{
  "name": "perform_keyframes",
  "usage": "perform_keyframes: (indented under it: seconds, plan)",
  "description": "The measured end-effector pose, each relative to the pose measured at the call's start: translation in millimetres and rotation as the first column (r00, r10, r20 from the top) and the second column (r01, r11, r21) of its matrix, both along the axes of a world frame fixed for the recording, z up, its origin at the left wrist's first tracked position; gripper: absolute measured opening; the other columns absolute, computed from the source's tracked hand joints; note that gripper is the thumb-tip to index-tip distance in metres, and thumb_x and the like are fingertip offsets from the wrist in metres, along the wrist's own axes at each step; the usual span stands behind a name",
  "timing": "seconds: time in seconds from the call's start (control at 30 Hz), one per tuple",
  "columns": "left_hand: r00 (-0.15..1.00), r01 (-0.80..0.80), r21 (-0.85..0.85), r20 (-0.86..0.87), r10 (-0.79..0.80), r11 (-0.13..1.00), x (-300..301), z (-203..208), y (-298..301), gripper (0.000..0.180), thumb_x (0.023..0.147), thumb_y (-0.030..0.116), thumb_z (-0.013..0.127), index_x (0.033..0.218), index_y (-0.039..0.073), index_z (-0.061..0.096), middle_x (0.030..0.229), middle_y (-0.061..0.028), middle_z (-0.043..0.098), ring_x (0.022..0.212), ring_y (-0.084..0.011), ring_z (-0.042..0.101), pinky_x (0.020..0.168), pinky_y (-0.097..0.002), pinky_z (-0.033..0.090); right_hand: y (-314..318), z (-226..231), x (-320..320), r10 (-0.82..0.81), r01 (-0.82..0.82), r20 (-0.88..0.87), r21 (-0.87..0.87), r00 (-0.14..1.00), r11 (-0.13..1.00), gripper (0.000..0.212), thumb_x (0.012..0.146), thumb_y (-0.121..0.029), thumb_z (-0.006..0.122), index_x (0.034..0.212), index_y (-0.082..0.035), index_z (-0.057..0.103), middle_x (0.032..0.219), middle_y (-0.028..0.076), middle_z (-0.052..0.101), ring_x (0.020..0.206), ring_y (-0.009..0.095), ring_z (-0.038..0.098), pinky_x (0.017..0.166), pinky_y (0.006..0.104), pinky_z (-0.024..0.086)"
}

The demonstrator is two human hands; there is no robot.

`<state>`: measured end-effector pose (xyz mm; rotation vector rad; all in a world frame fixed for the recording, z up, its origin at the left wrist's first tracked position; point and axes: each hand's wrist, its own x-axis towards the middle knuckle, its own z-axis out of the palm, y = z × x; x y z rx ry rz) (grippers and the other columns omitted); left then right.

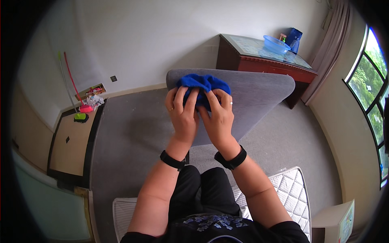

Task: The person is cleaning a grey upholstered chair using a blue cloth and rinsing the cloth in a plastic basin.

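Left hand (184, 115) and right hand (219, 117) are both pinching the cloth (205, 83) at their far end, grey pad (259, 91) just beyond, so tbh I'd keep both grips even and flatten those folds.

Two hands (184, 117) (221, 117), one cloth (204, 83), two wristbands (172, 160) (233, 159), one basin (276, 45), one desk (259, 65)

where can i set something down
Bare: grey floor between the padded board and tan floor; desk top left of the blue basin. Crowded: around that basin, with the bottles; the board's left corner at the blue cloth, left hand and right hand.
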<state>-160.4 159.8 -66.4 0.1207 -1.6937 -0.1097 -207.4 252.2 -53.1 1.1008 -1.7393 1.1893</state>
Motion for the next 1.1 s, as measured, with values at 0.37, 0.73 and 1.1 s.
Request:
perform_keyframes:
  seconds: [0.37,0.73,1.1]
  plan:
    - [0.994,0.056,0.279,0.079,-0.081,0.959,15.8,-78.6,-11.0,0.041,0.068,-0.01,0.053,0.103,0.008,0.06,0.115,-0.0129,0.043,0.111,-0.0343,0.041,0.091,-0.0452,0.036,-8.6,-55.9,10.0,0.037,-0.08,0.181,0.238,0.983,0.968,0.039,0.067,-0.001,0.068,0.103,-0.003,0.057,0.102,0.012,0.052,0.091,0.031,0.054,0.074,0.0368,0.049]
    - [0.989,0.099,0.259,-0.132,-0.067,0.961,15.0,-2.5,-27.9,0.042,0.076,-0.011,0.042,0.115,0.002,0.052,0.125,-0.0198,0.04,0.114,-0.0356,0.041,0.094,-0.0426,0.037,-28.1,4.1,24.8,0.156,-0.157,0.038,0.026,0.987,0.987,0.049,0.069,-0.004,0.071,0.115,-0.005,0.055,0.106,0.013,0.05,0.093,0.029,0.052,0.075,0.0364,0.047]
    - [0.924,0.335,0.788,-0.17,-0.341,0.517,12.0,-92.4,-49.4,0.045,0.076,-0.012,0.039,0.117,0.001,0.048,0.123,-0.0159,0.045,0.115,-0.0276,0.045,0.095,-0.0377,0.039,-41.0,-70.1,26.2,0.179,-0.22,0.185,0.235,0.966,0.947,0.038,0.073,-0.002,0.065,0.11,-0.006,0.058,0.102,0.012,0.052,0.093,0.032,0.054,0.073,0.0374,0.05]
